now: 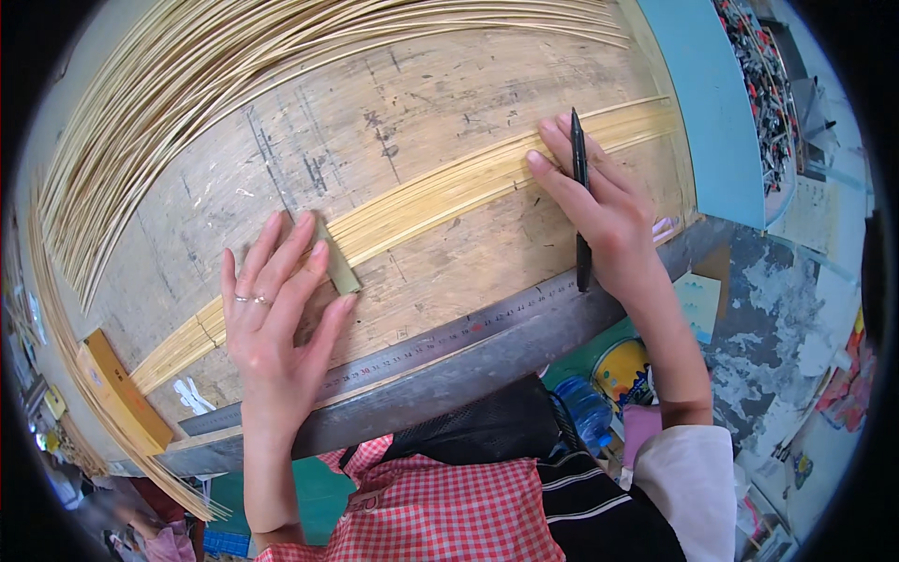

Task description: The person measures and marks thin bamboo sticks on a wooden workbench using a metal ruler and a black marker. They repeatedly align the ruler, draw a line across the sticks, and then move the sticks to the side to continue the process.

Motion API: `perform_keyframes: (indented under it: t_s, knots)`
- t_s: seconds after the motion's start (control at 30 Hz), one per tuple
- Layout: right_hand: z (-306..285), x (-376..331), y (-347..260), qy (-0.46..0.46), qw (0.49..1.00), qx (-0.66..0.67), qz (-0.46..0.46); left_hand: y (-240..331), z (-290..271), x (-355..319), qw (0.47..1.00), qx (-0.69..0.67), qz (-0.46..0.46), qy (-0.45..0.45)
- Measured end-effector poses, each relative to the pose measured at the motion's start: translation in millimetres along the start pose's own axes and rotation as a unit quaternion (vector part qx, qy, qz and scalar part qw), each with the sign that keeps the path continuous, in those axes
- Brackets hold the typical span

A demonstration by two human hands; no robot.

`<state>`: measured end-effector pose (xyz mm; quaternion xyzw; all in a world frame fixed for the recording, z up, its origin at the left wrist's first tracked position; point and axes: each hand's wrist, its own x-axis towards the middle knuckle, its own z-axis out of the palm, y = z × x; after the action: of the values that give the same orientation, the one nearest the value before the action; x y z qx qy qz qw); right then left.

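Note:
A band of thin, pale yellow strips [440, 199] lies side by side across the wooden board. My left hand [272, 314] rests over its left part, fingers stretched and spread, with two rings showing. Its fingertips and thumb touch the edge of a short olive-green flat bar [338, 262] lying across the strips. My right hand [604, 201] holds a slim black pen [581, 206], pointed end away from me, while its fingertips rest on the right part of the band. Whatever lies under my left palm is hidden.
A steel ruler [440, 339] runs along the board's near edge. Far left lies a big bundle of thin round sticks [140, 140]. A yellow block [122, 389] stands at the left end. A blue panel [716, 122] borders the right, beside a bin of small dark parts [760, 103].

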<state>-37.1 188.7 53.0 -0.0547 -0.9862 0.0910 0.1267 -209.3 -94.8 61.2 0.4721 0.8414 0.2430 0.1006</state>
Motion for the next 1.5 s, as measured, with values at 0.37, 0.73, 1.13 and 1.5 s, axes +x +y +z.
perform_keyframes:
  t_s: [0.37,0.73,1.13,1.5]
  knots:
    - [3.5,2.0,-1.7,0.02,0.997,-0.049,-0.052,58.4,42.6,66.9,0.995,-0.021,0.099,0.014]
    - [5.4,-0.7,-1.0,0.033,0.999,-0.017,-0.036,69.8,62.2,81.9,0.988,-0.082,0.117,0.058]
    - [4.1,-0.1,2.7,0.044,0.998,0.011,-0.04,65.9,69.4,81.0,0.986,-0.081,0.125,0.078]
    - [-9.0,2.1,1.3,0.147,0.921,0.341,0.117,65.5,68.1,81.0,0.987,-0.076,0.118,0.074]
